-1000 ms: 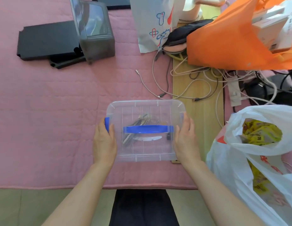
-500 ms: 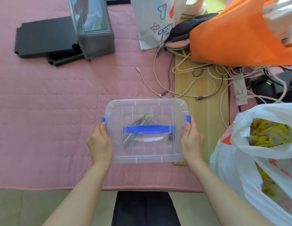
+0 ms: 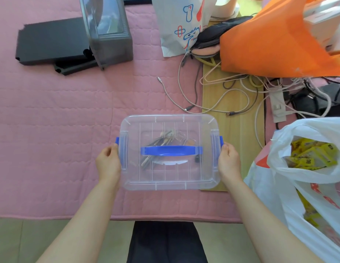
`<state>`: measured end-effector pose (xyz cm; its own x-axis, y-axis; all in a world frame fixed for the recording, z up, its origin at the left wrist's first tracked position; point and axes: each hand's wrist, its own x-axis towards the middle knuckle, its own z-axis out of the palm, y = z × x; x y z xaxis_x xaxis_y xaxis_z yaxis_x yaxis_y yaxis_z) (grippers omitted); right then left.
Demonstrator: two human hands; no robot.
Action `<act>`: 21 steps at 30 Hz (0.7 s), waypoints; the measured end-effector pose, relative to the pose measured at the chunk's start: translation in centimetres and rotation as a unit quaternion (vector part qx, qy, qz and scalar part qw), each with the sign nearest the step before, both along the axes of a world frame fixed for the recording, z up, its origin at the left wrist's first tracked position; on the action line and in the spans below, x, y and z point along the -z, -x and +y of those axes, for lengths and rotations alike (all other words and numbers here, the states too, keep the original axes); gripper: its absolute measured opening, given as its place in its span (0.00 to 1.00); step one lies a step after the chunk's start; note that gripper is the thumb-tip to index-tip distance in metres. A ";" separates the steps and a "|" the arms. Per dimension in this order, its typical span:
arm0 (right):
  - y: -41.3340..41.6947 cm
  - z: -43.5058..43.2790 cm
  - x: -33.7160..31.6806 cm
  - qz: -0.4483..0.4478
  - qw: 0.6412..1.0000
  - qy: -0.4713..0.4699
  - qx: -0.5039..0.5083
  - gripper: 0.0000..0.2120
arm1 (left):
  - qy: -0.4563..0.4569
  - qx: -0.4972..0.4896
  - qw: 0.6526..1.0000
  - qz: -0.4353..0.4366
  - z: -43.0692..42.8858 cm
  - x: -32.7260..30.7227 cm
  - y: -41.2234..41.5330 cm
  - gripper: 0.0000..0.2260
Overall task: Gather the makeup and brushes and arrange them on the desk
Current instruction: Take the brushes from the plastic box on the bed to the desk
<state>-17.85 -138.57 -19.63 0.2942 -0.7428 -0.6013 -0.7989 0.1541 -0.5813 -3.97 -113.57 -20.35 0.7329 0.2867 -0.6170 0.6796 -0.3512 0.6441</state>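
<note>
Surface: a pink quilt point(image 3: 51, 120) covers most of the top, with a bare wooden board point(image 3: 232, 133) showing at right.

Near the front edge, centre, sits a clear box point(image 3: 171, 184), lid on. A blue handle point(image 3: 171, 150) lies flat across the lid. The box's right end overlaps the board.

Brushes point(image 3: 157, 147) lie inside the box, slanted in a loose bundle under the handle. Through the ribbed lid they are blurred. A round tan item and a small dark one sit beside them, kinds unclear.

Left hand point(image 3: 108, 164) holds the box's left end, fingers curled at the blue latch point(image 3: 117, 141). Right hand point(image 3: 230, 162) holds the right end the same way, thumb up against the other latch point(image 3: 221, 139).

Behind the box, cables point(image 3: 213, 99) trail over quilt and board to a power strip point(image 3: 277, 103). An orange bag point(image 3: 269, 40) stands far right, a printed paper bag point(image 3: 180, 25) beside it.

Far left: a grey bin point(image 3: 110, 35), touching black panels point(image 3: 51, 42).

Near right: a white plastic bag point(image 3: 307, 177), open, with yellow packets point(image 3: 313, 154) inside.
</note>
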 end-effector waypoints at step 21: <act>-1.4 6.3 -2.1 -0.038 0.843 0.289 -0.453 0.20 | -0.137 0.513 0.777 -0.338 -3.5 -0.7 4.7 0.15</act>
<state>-16.43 -132.25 -17.48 0.9192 -0.3551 -0.1702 -0.3938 -0.8251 -0.4053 -8.63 -117.11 -19.62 0.7924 -0.6100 -0.0100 -0.5102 -0.6716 0.5372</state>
